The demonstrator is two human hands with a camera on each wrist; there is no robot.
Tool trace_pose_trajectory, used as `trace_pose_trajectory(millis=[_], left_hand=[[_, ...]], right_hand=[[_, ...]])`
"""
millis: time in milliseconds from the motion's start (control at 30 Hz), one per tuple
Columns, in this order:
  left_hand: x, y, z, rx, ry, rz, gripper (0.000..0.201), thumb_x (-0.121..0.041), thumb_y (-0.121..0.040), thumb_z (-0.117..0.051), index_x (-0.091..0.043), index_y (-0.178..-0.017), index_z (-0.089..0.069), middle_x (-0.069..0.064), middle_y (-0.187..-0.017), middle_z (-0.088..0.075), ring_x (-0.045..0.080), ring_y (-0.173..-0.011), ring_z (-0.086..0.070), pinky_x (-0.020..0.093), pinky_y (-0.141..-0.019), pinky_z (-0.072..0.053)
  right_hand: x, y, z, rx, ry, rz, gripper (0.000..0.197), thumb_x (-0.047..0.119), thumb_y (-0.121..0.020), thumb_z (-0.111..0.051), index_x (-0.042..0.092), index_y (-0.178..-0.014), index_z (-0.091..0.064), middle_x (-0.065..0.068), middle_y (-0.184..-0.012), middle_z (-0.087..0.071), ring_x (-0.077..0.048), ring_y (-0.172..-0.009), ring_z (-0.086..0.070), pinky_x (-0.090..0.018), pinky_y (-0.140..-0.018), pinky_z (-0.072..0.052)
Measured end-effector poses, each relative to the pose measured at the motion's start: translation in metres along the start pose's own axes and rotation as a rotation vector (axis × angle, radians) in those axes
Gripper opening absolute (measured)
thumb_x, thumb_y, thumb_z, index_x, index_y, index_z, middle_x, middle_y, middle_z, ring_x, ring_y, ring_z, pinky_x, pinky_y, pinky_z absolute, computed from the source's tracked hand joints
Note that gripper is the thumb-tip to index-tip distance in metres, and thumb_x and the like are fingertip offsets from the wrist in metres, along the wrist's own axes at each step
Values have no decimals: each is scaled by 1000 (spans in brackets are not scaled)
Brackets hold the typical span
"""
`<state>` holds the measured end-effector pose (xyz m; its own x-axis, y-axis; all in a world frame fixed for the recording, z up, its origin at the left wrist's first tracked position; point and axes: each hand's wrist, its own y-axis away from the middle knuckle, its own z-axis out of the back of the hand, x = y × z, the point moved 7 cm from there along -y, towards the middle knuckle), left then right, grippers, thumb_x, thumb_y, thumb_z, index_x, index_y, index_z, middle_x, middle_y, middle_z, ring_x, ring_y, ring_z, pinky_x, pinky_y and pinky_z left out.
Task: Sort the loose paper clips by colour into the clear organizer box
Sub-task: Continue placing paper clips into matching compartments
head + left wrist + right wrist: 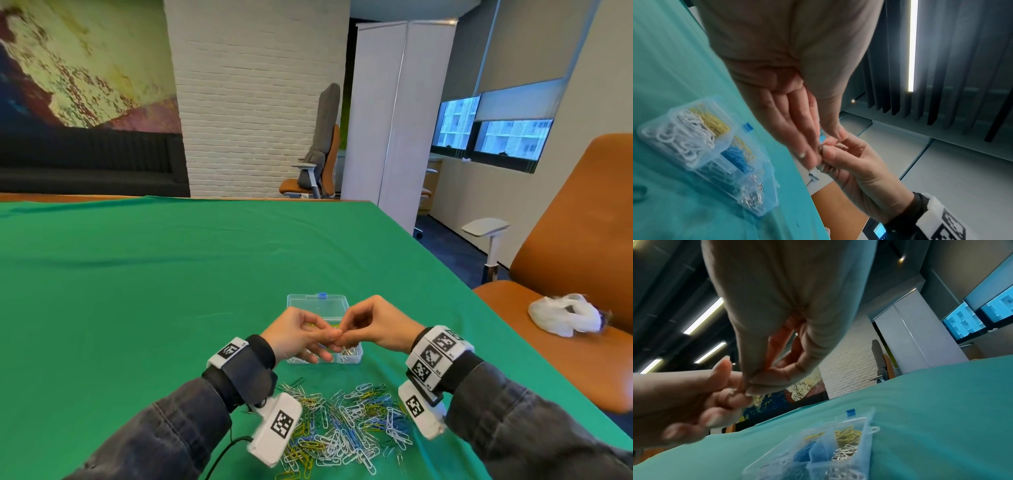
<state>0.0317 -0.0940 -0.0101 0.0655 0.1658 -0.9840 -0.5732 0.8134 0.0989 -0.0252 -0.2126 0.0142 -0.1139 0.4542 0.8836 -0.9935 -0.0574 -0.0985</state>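
Observation:
The clear organizer box (318,306) lies on the green cloth, and both hands meet just above it. My left hand (334,337) and right hand (343,339) touch fingertip to fingertip. In the left wrist view a small silvery paper clip (820,147) glints between them, mostly hidden; the left hand (817,146) and right hand (825,150) both pinch it. The right hand (747,388) closes thumb on forefinger against the left fingers (731,395). The box (764,211) holds white clips (684,139), yellow clips (715,123), blue clips (735,155) and silver clips (754,198) in separate compartments. The loose clip pile (346,425) lies near me.
The green table cloth (171,274) stretches far to the left and back. An orange chair (565,274) with a white crumpled bag (561,317) stands at the table's right edge. A cable (222,452) trails from my left wrist.

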Motion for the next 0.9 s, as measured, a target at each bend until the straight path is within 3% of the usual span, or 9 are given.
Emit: trace_pose_trajectory(millis=[133,200,267,367,467,533,600,700,900], left_hand=[[1,-2,11,-13,-167,-6,22,-25,-89,-68,-12,-105,-62,10,-97,-75,15,-77,-71,23,-61,-53],[0,-3,19,-43,-334,-11,21,-27,-89,-68,-12,-104,-62,5,-93,-75,12,-74,-70,21,-64,-51],[-3,-2,21,-16,-469,-14,19,-28,-90,-67,-13,-102,-64,1,-89,-75,12,-74,-71,24,-70,-54],[-6,4,15,90,-694,0,20,-31,-90,-66,-15,-103,-66,0,-92,-74,12,-77,-70,30,-83,-55],[-7,11,7,119,-877,-21,25,-31,-86,-71,-16,-105,-67,1,-94,-70,13,-81,-66,27,-81,-52],[-2,16,3,135,-931,-8,28,-30,-84,-74,-16,-107,-66,-1,-97,-70,14,-86,-65,26,-83,-51],[6,21,-2,163,-958,16,29,-28,-81,-76,-17,-107,-66,-2,-100,-71,14,-86,-65,28,-85,-52],[14,27,-7,177,-1026,45,30,-29,-79,-78,-21,-105,-66,-5,-99,-69,10,-81,-61,28,-81,-51],[20,32,-10,166,-1150,85,32,-35,-76,-80,-21,-100,-65,-5,-99,-66,9,-78,-57,24,-64,-42]], right_hand=[[-15,-8,21,-150,254,-71,7,10,-77,-79,14,-77,-73,-4,-71,-71,-8,-64,-64,-26,-69,-54],[-24,-8,33,-286,428,-130,6,13,-78,-78,15,-76,-73,-3,-74,-72,-7,-64,-62,-27,-72,-55],[-30,-6,33,-318,530,-184,3,16,-79,-77,13,-80,-75,-4,-79,-73,-8,-67,-61,-24,-73,-52],[-35,-2,25,-245,611,-240,14,20,-83,-74,12,-95,-76,-3,-91,-73,-8,-77,-62,-21,-80,-50],[-27,9,23,-217,666,-195,22,23,-87,-70,15,-107,-73,-1,-99,-72,-9,-80,-62,-25,-85,-52],[-25,21,13,-128,686,-160,23,25,-87,-69,17,-108,-72,1,-100,-72,-8,-80,-62,-22,-83,-50],[-27,33,0,-21,703,-137,20,26,-87,-70,18,-105,-73,4,-99,-71,-4,-78,-61,-12,-74,-46],[-36,49,-16,84,708,-138,16,27,-86,-71,18,-99,-73,9,-92,-67,0,-76,-58,-3,-63,-37],[-39,52,-42,155,692,-77,16,28,-86,-70,19,-99,-71,13,-90,-59,-3,-78,-56,-14,-71,-44]])
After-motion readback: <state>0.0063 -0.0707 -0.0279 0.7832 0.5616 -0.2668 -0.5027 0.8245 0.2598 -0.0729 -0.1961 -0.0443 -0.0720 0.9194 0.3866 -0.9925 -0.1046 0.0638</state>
